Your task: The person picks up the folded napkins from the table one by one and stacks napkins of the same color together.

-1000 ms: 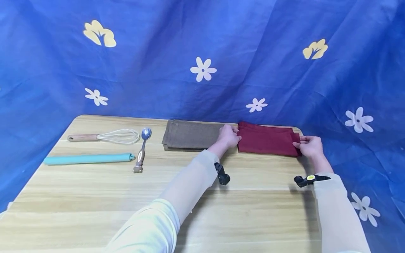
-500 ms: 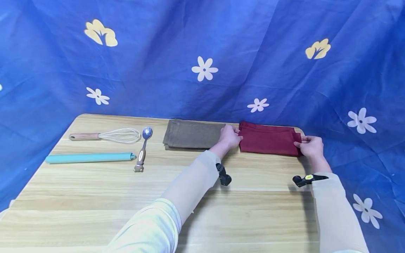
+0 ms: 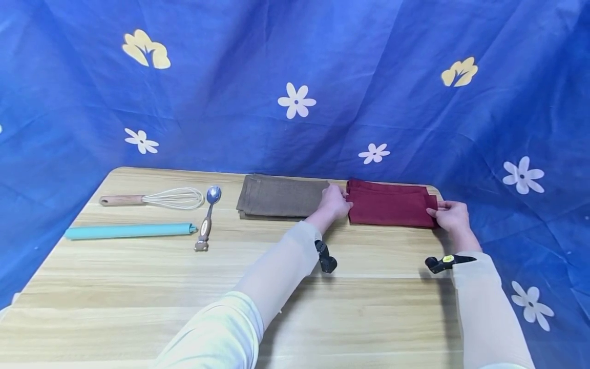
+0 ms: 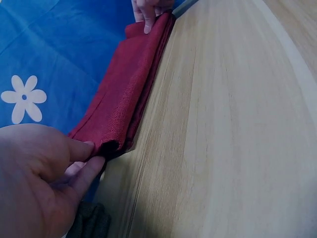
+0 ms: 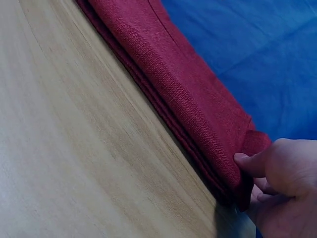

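Note:
A folded dark red cloth (image 3: 392,206) lies along the table's back edge on the right side. My left hand (image 3: 335,203) pinches its left end between thumb and finger, seen close up in the left wrist view where the cloth's layers (image 4: 119,99) show along the front fold. At the other end my right hand (image 3: 453,216) pinches the right corner, with the thumb (image 5: 245,161) on top of the fabric. Immediately left of the red cloth lies a folded grey-brown cloth (image 3: 281,197), its right end partly hidden behind my left hand.
A whisk (image 3: 152,198) with a wooden handle lies at the back left. In front of it is a rolled turquoise mat or tube (image 3: 131,231), with a spoon (image 3: 207,218) to its right. A blue flowered curtain (image 3: 221,92) hangs right behind the wooden table (image 3: 359,318).
Both hands keep their hold on the red cloth. Its top layer has shifted slightly toward the front, baring a little more of the layer behind. The other things stay put.

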Motion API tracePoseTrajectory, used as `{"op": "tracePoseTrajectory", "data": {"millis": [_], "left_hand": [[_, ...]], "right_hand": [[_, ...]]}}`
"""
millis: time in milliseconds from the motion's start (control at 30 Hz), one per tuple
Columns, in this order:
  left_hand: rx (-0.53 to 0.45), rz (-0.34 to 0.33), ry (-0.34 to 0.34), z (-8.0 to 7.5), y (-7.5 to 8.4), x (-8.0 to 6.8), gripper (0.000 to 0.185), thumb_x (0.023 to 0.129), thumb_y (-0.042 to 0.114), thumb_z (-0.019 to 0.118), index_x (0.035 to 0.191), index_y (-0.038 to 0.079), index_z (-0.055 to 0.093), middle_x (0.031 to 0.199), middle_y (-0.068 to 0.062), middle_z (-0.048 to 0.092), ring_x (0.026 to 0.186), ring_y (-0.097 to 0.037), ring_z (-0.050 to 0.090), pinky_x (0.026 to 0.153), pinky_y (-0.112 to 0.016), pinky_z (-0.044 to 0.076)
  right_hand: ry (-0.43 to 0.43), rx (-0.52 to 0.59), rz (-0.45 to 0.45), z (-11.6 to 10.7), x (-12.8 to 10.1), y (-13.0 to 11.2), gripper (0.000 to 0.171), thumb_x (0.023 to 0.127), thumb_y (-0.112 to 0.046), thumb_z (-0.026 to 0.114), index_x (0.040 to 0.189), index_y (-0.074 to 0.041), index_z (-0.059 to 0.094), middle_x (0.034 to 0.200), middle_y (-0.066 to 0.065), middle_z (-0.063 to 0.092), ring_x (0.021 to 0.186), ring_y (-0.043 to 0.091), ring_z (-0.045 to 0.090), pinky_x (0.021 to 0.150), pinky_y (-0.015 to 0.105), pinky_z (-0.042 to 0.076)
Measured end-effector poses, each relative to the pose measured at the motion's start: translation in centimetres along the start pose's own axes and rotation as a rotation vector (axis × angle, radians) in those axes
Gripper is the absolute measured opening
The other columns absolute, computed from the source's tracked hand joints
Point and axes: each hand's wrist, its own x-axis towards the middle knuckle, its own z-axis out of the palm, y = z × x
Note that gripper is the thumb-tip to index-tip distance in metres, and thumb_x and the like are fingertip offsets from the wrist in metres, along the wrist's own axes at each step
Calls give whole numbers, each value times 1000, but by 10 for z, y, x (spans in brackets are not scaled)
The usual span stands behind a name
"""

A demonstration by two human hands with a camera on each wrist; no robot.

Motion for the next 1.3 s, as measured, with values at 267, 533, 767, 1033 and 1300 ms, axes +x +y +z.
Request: {"op": "tracePoseTrajectory", "data": {"millis": [267,533,767,1033,1300], "left_hand": [[-8,-13,-9,-4,0,0,17,97,21,81,105,9,73,103,-2,65,108,-19,61,91,-32,54],[-54,67,12,-20,-1,-5,17,96,17,80,108,7,76,100,-2,72,102,-17,67,89,-28,55],[-144,216,13,-44,-3,-12,25,96,11,77,118,0,78,99,-5,77,94,-17,73,83,-25,58],[-47,392,29,-76,-18,-30,31,101,15,75,129,5,73,120,-8,76,108,-18,72,94,-28,57],[66,500,114,-116,-30,-53,46,103,34,73,143,12,66,142,-6,66,132,-23,61,109,-37,49]], "right_hand": [[37,-19,-8,2,2,1,42,95,-14,79,125,12,67,86,1,74,69,-3,60,64,13,47],[138,-177,-115,-5,-11,-12,40,94,-19,80,121,9,72,109,25,76,113,40,65,99,44,47],[171,-191,-167,-22,-25,-22,41,95,-18,78,126,9,71,116,27,74,111,41,68,94,38,48],[163,-151,-281,-34,-44,-34,47,96,-24,80,128,8,69,118,26,74,75,-9,61,71,15,50],[106,-108,-368,-37,-73,-63,63,100,-44,74,140,3,62,134,26,67,117,43,68,68,9,45]]}}
